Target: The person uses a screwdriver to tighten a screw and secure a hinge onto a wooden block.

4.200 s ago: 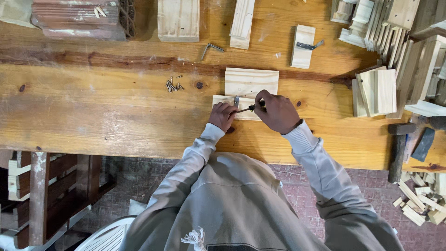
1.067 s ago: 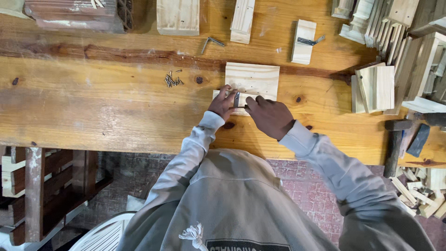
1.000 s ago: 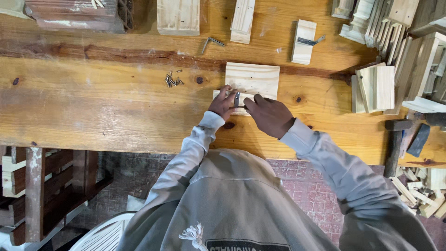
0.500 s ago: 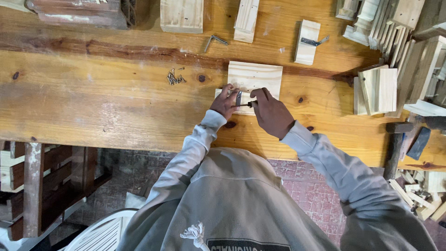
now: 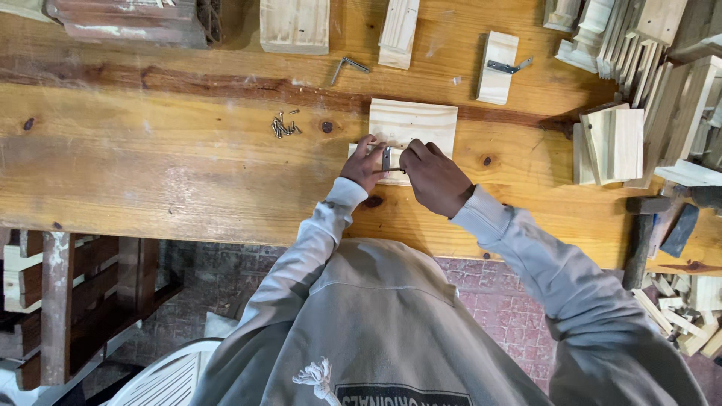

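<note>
While both hands met at the middle of the long wooden workbench [image 5: 150, 165], the left hand [image 5: 364, 164] pressed down on a small pale wooden piece [image 5: 359, 153] with its fingers curled together, steadying it. Beside it, the right hand [image 5: 433, 177] pinched something thin between thumb and fingertips; what exactly could not be told. Between the two hands stood a small metal bracket [image 5: 386, 158], touching the left fingertips and lying at the near edge of a pale wooden block [image 5: 413, 124]. That bracket looked light, stiff and slippery, best gripped by its flat sides. Off to the left, well apart, lay a little heap of screws [image 5: 283, 126]. A hammer [image 5: 639, 237] rested near the bench's right end.
</note>
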